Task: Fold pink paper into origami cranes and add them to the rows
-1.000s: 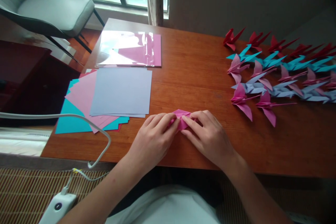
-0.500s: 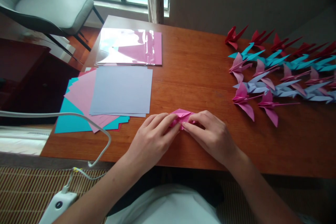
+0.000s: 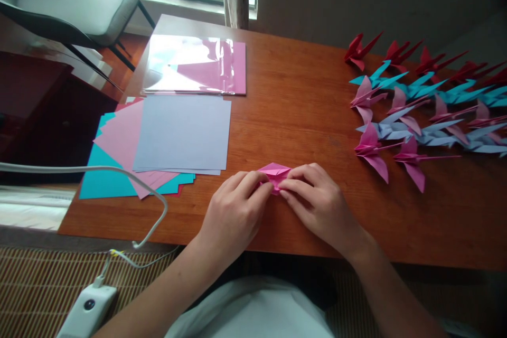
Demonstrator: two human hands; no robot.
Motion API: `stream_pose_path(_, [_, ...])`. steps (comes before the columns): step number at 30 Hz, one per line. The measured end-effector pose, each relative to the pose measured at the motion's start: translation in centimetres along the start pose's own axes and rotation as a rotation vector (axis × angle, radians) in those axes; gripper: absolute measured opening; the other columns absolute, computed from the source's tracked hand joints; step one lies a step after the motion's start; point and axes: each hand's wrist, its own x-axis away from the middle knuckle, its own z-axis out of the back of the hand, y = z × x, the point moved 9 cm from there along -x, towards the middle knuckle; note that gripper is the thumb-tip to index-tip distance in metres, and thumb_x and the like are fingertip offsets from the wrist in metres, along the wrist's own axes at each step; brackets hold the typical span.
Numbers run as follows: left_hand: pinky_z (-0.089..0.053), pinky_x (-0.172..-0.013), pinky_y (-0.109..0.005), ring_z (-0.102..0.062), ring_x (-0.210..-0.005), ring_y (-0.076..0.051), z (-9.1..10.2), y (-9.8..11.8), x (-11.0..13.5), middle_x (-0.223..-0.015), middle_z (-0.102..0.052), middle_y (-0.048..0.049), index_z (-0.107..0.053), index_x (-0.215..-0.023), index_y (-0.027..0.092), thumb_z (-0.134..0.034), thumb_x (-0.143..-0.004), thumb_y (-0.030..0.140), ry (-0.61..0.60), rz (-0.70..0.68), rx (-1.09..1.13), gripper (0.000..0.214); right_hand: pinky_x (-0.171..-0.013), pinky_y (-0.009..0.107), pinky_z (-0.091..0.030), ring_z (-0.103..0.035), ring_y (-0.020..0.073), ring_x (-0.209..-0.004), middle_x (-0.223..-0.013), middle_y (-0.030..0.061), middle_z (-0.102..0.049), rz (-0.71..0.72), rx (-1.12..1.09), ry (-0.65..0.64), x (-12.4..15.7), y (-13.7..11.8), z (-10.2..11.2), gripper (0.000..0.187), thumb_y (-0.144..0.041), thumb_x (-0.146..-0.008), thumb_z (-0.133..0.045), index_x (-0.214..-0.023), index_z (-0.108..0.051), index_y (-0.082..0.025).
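Note:
A small piece of folded pink origami paper [image 3: 274, 170] lies near the front edge of the wooden table, between my two hands. My left hand [image 3: 237, 206] pinches its left side, with thumb and fingers closed on the paper. On the other side my right hand [image 3: 319, 203] grips the right edge between thumb and fingertips. Creases and a raised flap show in the middle of the paper; its outer ends are covered by my fingers. To the right, two finished pink paper cranes [image 3: 372, 150] stand closest to my right hand.
Rows of red, turquoise, light pink and pale blue cranes [image 3: 420, 84] fill the table's right side. On the left lie pale blue sheets [image 3: 184, 134], fanned coloured paper [image 3: 106, 174] and a plastic-wrapped pack [image 3: 240, 68]. A white cable [image 3: 119, 171] crosses the left edge; a power bank [image 3: 89, 309] sits below.
My right fingers have shifted slightly on the paper's right side, and more of its middle shows. Both hands still hold it. The camera view has moved a little.

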Motion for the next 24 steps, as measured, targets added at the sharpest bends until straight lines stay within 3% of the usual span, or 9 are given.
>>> stream_pose_path(9, [-0.053, -0.081, -0.038, -0.062, -0.092, -0.023, -0.2, 0.7, 0.2, -0.108, -0.07, -0.0082, -0.068, -0.102, 0.016, -0.054, -0.098, 0.016, -0.048, -0.016, -0.092, 0.014, -0.078, 0.035, -0.051, -0.058, 0.0204, -0.086, -0.095, 0.0078, -0.068, 0.079, 0.037, 0.018, 0.2, -0.6, 0.3, 0.014, -0.011, -0.094, -0.061, -0.097, -0.072, -0.019])
stream_pose_path(17, [-0.051, -0.079, -0.033, -0.06, -0.089, -0.02, -0.5, -0.6, 0.1, -0.099, -0.067, -0.0058, -0.066, -0.095, 0.018, -0.054, -0.097, 0.015, -0.006, 0.128, 0.048, 0.013, -0.081, 0.037, -0.049, -0.055, 0.0211, -0.088, -0.092, 0.005, -0.065, -0.109, -0.017, 0.003, -0.2, 0.4, -0.3, 0.01, -0.014, -0.093, -0.062, -0.09, -0.069, -0.021])
stream_pose_path(24, [-0.05, -0.078, -0.034, -0.059, -0.087, -0.021, -0.7, -0.7, -0.1, -0.096, -0.065, -0.0064, -0.063, -0.09, 0.019, -0.05, -0.099, 0.018, -0.024, 0.19, 0.046, 0.016, -0.082, 0.037, -0.049, -0.055, 0.0208, -0.088, -0.09, 0.0043, -0.064, -0.171, -0.065, 0.018, -0.6, 0.5, -0.1, 0.011, -0.012, -0.092, -0.062, -0.088, -0.068, -0.021])
